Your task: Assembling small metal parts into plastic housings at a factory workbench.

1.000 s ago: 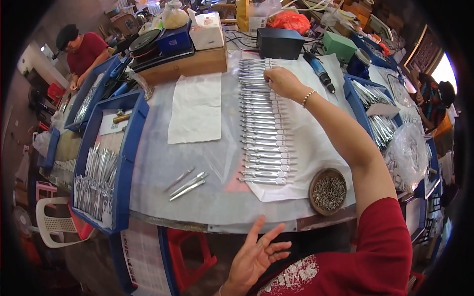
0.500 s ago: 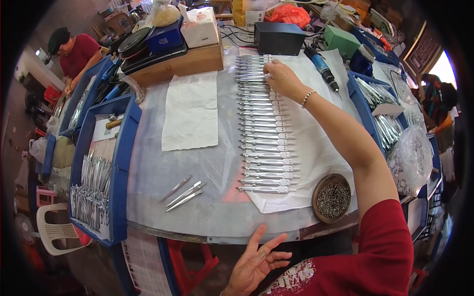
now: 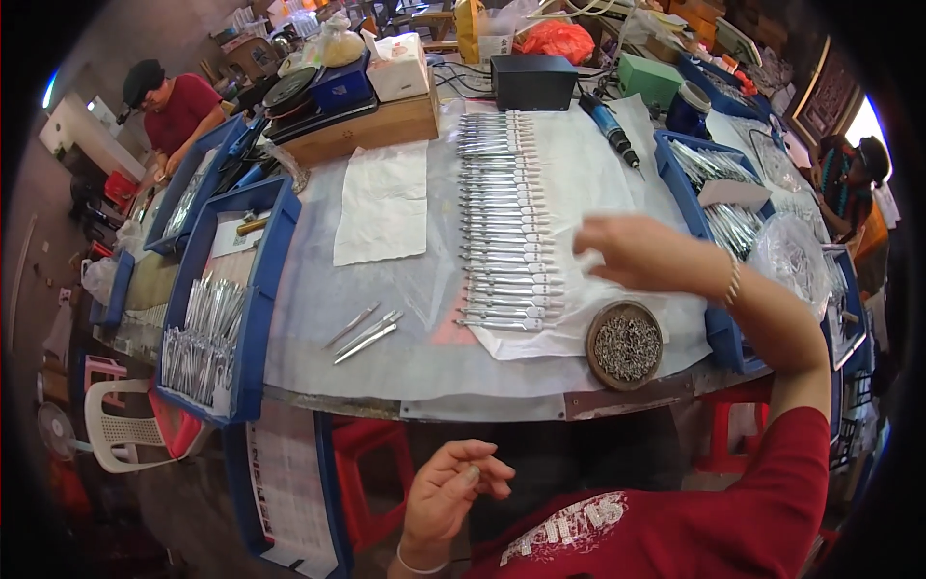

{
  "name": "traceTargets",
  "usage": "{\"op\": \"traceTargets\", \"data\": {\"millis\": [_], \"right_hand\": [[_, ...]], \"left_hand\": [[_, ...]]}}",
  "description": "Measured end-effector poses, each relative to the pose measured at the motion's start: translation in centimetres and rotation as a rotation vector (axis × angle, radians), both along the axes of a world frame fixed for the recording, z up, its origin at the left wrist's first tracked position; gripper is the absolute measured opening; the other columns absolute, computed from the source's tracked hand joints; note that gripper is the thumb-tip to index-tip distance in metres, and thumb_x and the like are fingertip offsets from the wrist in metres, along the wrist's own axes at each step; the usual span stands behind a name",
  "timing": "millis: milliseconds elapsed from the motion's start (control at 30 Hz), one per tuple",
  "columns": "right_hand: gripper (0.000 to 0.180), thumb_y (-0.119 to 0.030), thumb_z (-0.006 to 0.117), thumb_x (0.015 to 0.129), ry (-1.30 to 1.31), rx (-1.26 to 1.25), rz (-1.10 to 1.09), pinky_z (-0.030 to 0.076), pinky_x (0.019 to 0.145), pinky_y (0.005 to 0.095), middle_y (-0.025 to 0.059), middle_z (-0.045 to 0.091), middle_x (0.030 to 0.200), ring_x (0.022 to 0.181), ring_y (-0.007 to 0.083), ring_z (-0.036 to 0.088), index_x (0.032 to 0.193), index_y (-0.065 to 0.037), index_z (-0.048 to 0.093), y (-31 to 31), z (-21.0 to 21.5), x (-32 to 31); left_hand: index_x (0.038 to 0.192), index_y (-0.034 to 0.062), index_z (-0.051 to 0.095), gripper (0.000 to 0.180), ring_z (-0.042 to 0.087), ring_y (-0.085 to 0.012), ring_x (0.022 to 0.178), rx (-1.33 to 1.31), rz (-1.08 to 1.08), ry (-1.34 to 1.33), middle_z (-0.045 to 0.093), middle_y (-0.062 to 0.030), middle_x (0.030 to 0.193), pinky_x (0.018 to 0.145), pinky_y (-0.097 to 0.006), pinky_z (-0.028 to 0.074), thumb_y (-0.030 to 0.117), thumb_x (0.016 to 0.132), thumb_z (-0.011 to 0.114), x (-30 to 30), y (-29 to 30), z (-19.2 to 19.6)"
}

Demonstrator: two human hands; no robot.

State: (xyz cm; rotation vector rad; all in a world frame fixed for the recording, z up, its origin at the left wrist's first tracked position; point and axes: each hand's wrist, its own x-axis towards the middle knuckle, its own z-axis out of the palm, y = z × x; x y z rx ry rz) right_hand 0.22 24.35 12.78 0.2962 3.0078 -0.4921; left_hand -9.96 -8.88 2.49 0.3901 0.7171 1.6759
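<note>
1. Right hand point(image 3: 632, 253) hovers at centre right of the head view, above the white sheet point(image 3: 617, 193); its grip is loosely open with nothing visible in it, though motion blur hides the fingertips.
2. Left hand point(image 3: 453, 487) sits low in the frame below the surface point(image 3: 415, 367) edge, fingers curled, and seems to pinch something small; what it is cannot be told.
3. Just left of the right hand, a long column of metal pieces point(image 3: 502, 222) runs from upper centre down to mid-frame, neatly laid on the sheet.
4. Round dish of small parts point(image 3: 625, 345) lies just below the right hand.
5. Judging by layout, much is already lined up; three loose pieces point(image 3: 365, 331) and a full blue tray point(image 3: 207, 333) at left remain.
</note>
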Motion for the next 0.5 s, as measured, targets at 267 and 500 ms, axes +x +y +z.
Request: {"op": "traceTargets", "data": {"millis": [267,500], "right_hand": [[0.021,-0.019,0.055,0.083,-0.251,-0.419,0.384,0.047,0.061,0.0421,0.015,0.05,0.084,0.072,0.034,0.056,0.089,-0.003,0.045,-10.5,-1.5,11.4],[0.014,-0.015,0.054,0.082,0.07,-0.335,0.261,0.046,0.066,0.0398,0.0152,0.05,0.08,0.074,0.0338,0.054,0.086,-0.003,0.049,-7.1,0.0,9.3]], "left_hand": [[0.106,-0.0034,0.052,0.019,0.061,-0.0139,0.074,-0.189,0.368,0.496,0.063,-0.014,0.09,0.07,-0.025,0.05,0.002,0.09,0.045,-2.2,-1.6,3.8],[0.104,-0.0036,0.053,0.017,0.06,-0.0132,0.076,-0.212,0.39,0.711,0.063,-0.0131,0.092,0.071,-0.025,0.049,0.001,0.089,0.047,-1.8,-0.6,5.8]]}}
